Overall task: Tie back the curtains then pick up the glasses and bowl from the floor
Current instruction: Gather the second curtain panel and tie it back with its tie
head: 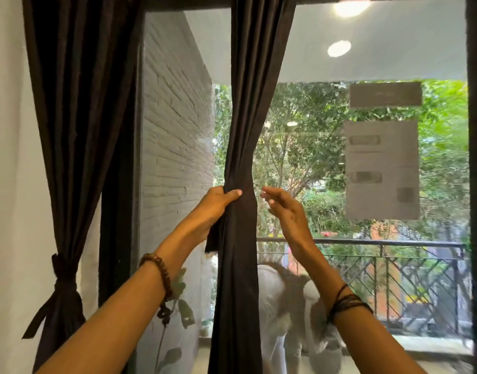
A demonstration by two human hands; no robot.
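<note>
Curtains first: the middle curtain (240,147) is bunched up in the left hand (214,205), fingers wrapped tight around the gathered cloth. The right hand (285,211) is held loosely spread just beside it, nothing gripped. Probably best if the folds are kept pinched snug while a tie gets looped round, like the knotted curtain (70,157) far off left.
</note>
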